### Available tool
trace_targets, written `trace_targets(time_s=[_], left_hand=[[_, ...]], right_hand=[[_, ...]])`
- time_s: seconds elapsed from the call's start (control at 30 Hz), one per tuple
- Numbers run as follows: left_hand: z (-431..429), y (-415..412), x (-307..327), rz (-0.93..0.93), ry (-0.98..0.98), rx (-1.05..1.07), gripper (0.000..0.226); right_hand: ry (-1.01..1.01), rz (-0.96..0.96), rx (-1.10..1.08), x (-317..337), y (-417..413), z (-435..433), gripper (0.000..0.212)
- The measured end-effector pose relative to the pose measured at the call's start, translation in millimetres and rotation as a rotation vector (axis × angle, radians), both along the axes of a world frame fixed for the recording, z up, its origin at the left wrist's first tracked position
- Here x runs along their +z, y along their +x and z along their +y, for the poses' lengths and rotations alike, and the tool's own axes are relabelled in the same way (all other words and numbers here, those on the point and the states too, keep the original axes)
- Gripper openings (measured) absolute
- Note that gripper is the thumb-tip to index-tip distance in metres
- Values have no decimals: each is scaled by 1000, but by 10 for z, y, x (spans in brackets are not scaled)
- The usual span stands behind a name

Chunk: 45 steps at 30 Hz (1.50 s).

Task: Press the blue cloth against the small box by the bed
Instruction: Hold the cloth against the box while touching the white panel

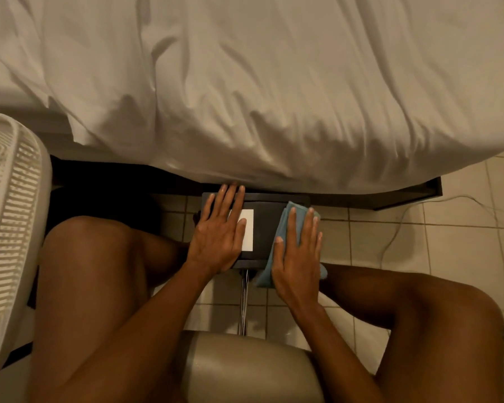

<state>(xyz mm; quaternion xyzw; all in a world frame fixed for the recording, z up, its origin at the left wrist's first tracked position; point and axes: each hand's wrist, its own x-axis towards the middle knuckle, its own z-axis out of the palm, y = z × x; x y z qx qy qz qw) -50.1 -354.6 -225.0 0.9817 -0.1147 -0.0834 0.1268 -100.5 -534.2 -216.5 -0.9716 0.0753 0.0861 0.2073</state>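
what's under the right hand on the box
The blue cloth, pressed flat by the right hand over the dark box's right edge. The box surface beneath the cloth is covered.

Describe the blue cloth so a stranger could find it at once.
Below the bed's white sheet edge sits a dark box on the tiled floor. The cloth lies on its right side under the flat right hand. It is the only blue thing.

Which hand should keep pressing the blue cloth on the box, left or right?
Right. The right hand already lies flat on the blue cloth at the small box's right edge. The left hand rests bare on the box's left side, steadying it.
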Motion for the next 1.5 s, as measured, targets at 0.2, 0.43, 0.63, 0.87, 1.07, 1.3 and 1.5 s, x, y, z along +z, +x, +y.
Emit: trace_targets(time_s=[0.2, 0.43, 0.63, 0.87, 1.07, 1.3, 1.5], left_hand=[[-22, 45, 5, 3, 11, -4, 64], [-16, 36, 22, -3, 11, -1, 63], [-24, 18, 31, -3, 23, -5, 63], [-50, 47, 40, -24, 36, -5, 63], [-27, 24, 38, -20, 38, -17, 63], [-53, 48, 52, -29, 37, -2, 63], [-40, 34, 55, -11, 35, -2, 63]], right_hand=[[113, -47, 16, -24, 418, -133, 65], [188, -34, 26, -37, 198, -203, 65], [219, -43, 25, -43, 110, -203, 64], [249, -30, 51, -42, 341, -291, 64], [245, -28, 34, -38, -105, -227, 61], [216, -26, 114, -23, 274, -316, 63], [179, 5, 93, -16, -125, -265, 63]])
